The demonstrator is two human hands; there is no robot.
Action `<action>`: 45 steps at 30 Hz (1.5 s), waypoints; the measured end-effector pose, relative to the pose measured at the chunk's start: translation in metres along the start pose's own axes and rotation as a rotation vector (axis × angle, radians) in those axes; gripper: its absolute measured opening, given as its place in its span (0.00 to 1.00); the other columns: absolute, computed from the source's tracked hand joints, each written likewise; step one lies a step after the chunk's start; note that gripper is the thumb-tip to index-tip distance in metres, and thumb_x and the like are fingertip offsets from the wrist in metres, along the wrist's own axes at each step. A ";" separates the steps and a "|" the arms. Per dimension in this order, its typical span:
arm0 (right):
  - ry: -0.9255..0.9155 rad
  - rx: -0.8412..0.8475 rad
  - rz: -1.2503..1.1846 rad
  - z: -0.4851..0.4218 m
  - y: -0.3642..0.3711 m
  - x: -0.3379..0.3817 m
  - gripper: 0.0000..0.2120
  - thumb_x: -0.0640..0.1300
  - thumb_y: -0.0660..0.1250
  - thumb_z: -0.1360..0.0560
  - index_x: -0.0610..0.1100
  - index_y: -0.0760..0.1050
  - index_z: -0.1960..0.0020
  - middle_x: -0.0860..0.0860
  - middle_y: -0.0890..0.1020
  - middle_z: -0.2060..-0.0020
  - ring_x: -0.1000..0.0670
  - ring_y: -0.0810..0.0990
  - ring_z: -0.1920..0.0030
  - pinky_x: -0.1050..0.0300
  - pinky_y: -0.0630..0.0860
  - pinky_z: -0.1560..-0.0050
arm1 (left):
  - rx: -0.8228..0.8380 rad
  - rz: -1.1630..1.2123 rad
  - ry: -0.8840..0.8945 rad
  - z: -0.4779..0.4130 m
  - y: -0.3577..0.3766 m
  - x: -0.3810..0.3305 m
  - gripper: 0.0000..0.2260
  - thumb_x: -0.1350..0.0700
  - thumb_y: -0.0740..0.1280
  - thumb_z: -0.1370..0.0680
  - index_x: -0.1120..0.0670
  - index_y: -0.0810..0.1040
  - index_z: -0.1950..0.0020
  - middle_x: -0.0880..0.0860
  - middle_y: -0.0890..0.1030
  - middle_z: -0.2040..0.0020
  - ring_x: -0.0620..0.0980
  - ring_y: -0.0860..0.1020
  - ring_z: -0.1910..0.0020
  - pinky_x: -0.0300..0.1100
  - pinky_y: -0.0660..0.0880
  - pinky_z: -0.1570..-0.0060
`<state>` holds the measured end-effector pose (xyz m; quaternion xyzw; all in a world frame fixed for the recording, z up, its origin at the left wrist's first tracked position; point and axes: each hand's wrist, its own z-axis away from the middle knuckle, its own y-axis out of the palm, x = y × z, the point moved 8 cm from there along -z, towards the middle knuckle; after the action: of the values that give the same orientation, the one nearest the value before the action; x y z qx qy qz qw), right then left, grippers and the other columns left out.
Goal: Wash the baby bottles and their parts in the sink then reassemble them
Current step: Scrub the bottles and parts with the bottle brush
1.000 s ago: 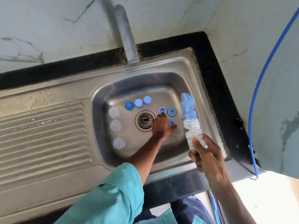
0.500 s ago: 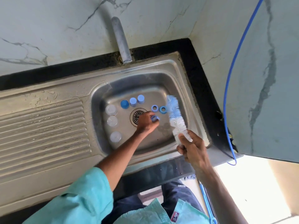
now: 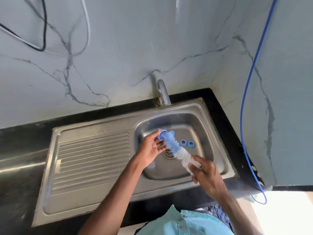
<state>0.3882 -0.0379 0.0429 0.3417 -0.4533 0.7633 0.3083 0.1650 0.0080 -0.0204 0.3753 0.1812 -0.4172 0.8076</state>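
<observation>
My left hand (image 3: 151,150) holds a small blue ring-shaped bottle part (image 3: 162,134) above the steel sink basin (image 3: 203,131). My right hand (image 3: 205,173) grips the handle end of a blue and white bottle brush (image 3: 177,150), whose bristle tip is pushed into that part. Two blue rings (image 3: 187,143) lie on the basin floor to the right of the drain (image 3: 167,154). A blue cap (image 3: 171,132) peeks out behind the brush. The other caps and clear parts are hidden behind my hands and arm.
A grey tap (image 3: 163,93) stands at the back of the sink. The ribbed steel draining board (image 3: 93,158) stretches to the left. A blue hose (image 3: 243,116) hangs down the right wall. Black countertop (image 3: 225,116) rims the sink.
My left hand picked a blue ring off the basin floor and lifted it. My right hand swung the brush over so its tip enters the ring. The camera view tilted up.
</observation>
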 end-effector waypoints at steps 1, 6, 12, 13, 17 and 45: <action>-0.015 -0.023 0.014 0.001 -0.003 0.004 0.07 0.47 0.67 0.19 0.55 0.81 0.43 0.48 0.81 0.72 0.51 0.81 0.71 0.54 0.76 0.63 | 0.029 -0.051 0.015 0.005 0.006 -0.004 0.10 0.50 0.66 0.18 0.54 0.82 0.43 0.54 0.85 0.48 0.51 0.83 0.49 0.47 0.77 0.44; -0.092 -0.164 0.292 0.006 -0.020 0.024 0.16 0.54 0.66 0.21 0.62 0.77 0.34 0.49 0.83 0.65 0.39 0.82 0.59 0.48 0.78 0.58 | 0.098 -0.278 0.163 0.029 0.032 -0.022 0.08 0.53 0.67 0.17 0.55 0.84 0.44 0.56 0.87 0.44 0.52 0.85 0.45 0.47 0.80 0.41; -0.159 -0.183 0.270 -0.007 -0.031 0.057 0.10 0.49 0.69 0.21 0.62 0.80 0.42 0.60 0.77 0.72 0.49 0.75 0.68 0.53 0.73 0.62 | 0.160 -0.200 0.145 0.044 0.048 -0.028 0.16 0.54 0.73 0.22 0.63 0.82 0.39 0.62 0.85 0.41 0.58 0.84 0.43 0.51 0.81 0.39; -0.147 -0.184 0.239 -0.013 -0.032 0.061 0.06 0.49 0.68 0.21 0.57 0.81 0.45 0.59 0.79 0.72 0.50 0.76 0.69 0.53 0.75 0.63 | 0.186 -0.185 0.124 0.048 0.053 -0.023 0.17 0.55 0.74 0.22 0.64 0.82 0.38 0.62 0.85 0.41 0.59 0.84 0.43 0.51 0.81 0.40; -0.063 -0.140 0.154 -0.039 -0.019 0.071 0.08 0.49 0.66 0.19 0.47 0.77 0.54 0.54 0.84 0.72 0.51 0.83 0.68 0.49 0.80 0.58 | 0.165 -0.173 0.151 0.053 0.065 -0.019 0.19 0.52 0.73 0.22 0.62 0.81 0.35 0.59 0.85 0.40 0.56 0.84 0.40 0.48 0.80 0.39; -0.123 -0.071 0.080 -0.052 -0.006 0.092 0.22 0.51 0.64 0.16 0.39 0.75 0.63 0.49 0.79 0.74 0.58 0.77 0.75 0.56 0.71 0.69 | 0.030 -0.212 0.248 0.045 0.058 -0.025 0.23 0.44 0.77 0.29 0.60 0.86 0.43 0.58 0.86 0.47 0.54 0.83 0.51 0.41 0.80 0.53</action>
<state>0.3277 0.0263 0.1009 0.3583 -0.5115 0.7360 0.2613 0.1963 0.0089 0.0499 0.4148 0.3118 -0.4534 0.7247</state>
